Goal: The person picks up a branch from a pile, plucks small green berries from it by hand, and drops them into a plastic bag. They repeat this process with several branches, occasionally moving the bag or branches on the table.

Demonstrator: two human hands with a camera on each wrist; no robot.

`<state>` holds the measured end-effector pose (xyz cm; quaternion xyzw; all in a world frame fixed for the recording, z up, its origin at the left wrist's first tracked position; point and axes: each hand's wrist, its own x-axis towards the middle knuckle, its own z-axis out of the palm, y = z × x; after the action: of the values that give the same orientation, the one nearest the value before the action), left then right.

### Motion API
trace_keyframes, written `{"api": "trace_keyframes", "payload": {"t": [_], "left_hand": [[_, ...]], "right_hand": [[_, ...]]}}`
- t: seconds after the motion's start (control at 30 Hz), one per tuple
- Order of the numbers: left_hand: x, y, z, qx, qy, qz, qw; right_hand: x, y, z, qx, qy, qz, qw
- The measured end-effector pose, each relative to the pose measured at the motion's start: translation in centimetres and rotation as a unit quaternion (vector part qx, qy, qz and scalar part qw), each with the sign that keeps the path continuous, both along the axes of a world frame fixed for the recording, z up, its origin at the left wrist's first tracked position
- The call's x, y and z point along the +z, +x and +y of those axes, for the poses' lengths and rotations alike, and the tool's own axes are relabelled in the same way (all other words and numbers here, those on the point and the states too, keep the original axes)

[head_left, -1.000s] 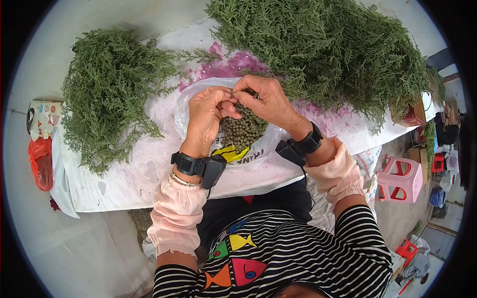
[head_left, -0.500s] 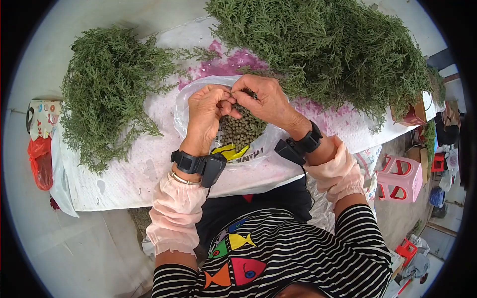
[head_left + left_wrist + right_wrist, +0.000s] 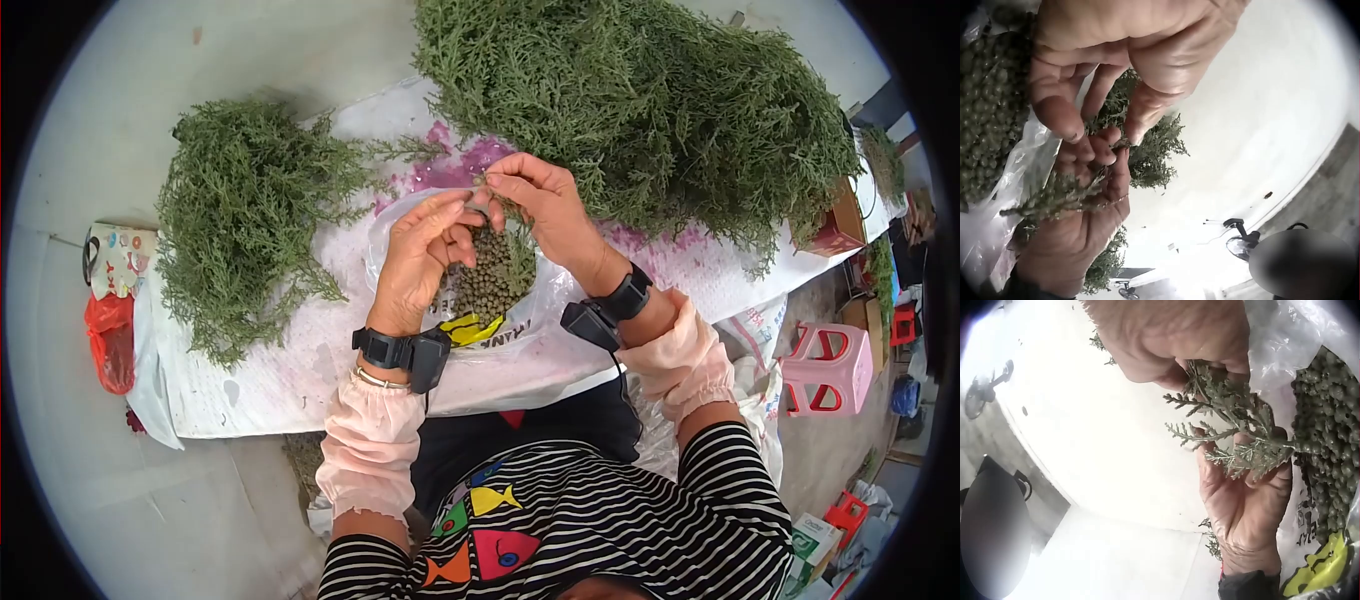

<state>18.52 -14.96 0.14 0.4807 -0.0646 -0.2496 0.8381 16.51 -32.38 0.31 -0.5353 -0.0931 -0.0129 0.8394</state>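
Note:
My right hand (image 3: 552, 212) pinches a small evergreen sprig (image 3: 1235, 419) with scaly green leaves, which hangs below its fingers in the right wrist view. Close beside it is my left hand (image 3: 412, 262), its thumb and fingers spread apart near the sprig; its palm (image 3: 1244, 509) shows behind the leaves. Beneath both hands lies a clear plastic bag (image 3: 385, 235) with black lettering and a yellow patch, holding a heap of small round green berries (image 3: 485, 275). The sprig crosses over my right palm in the left wrist view.
A large pile of evergreen branches (image 3: 640, 120) covers the table's far right, and a smaller pile (image 3: 245, 220) lies at left. Purple stains mark the white table cover (image 3: 290, 385). A pink stool (image 3: 825, 370) stands on the right; a red bag (image 3: 110, 340) hangs at left.
The fingertips of my two hands, together before, have parted. My left fingers have loosened and spread. The whole head view has shifted slightly, with the table lower in it.

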Motion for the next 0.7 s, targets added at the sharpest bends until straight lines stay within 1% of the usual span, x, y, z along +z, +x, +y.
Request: {"api": "trace_keyframes", "payload": {"t": [0.03, 0.13, 0.2, 0.27, 0.37, 0.43, 0.5, 0.53, 0.6, 0.63, 0.7], "left_hand": [[0.2, -0.1, -0.1, -0.002, 0.004, -0.004, 1.000], [1.3, -1.4, -0.9, -0.076, 0.066, 0.007, 0.995], [0.9, -2.0, -1.5, -0.074, 0.077, -0.002, 0.994], [1.0, -2.6, -1.7, -0.076, 0.095, -0.011, 0.993], [2.0, -2.8, -0.7, -0.079, 0.138, -0.018, 0.987], [3.3, -2.8, 0.3, -0.082, 0.166, -0.019, 0.982], [5.0, -2.5, 2.0, -0.029, 0.224, -0.049, 0.973], [6.5, -1.9, 3.2, 0.035, 0.249, -0.087, 0.964], [9.5, 0.3, 6.6, 0.166, 0.282, -0.155, 0.932], [10.9, 1.8, 8.8, 0.233, 0.288, -0.185, 0.910], [13.2, 5.1, 13.2, 0.310, 0.320, -0.220, 0.868]], "right_hand": [[0.2, 0.0, 0.0, -0.018, 0.008, -0.003, 1.000], [0.0, -0.3, 0.0, -0.049, 0.018, -0.020, 0.998], [-0.2, -0.1, 0.5, -0.067, 0.014, -0.047, 0.997], [-0.1, -0.1, 0.7, -0.055, 0.021, -0.050, 0.997], [0.0, -0.1, 0.4, -0.044, 0.030, -0.056, 0.997], [0.5, -0.4, 0.4, -0.049, 0.008, -0.086, 0.995], [0.9, -0.4, 0.1, -0.043, 0.004, -0.102, 0.994], [1.1, -0.3, -0.1, -0.060, -0.015, -0.084, 0.995], [1.2, 0.0, -0.5, -0.095, -0.054, -0.050, 0.993], [1.1, 0.1, -0.6, -0.092, -0.048, -0.053, 0.993], [0.9, 0.2, -0.9, -0.065, -0.057, -0.034, 0.996]]}}
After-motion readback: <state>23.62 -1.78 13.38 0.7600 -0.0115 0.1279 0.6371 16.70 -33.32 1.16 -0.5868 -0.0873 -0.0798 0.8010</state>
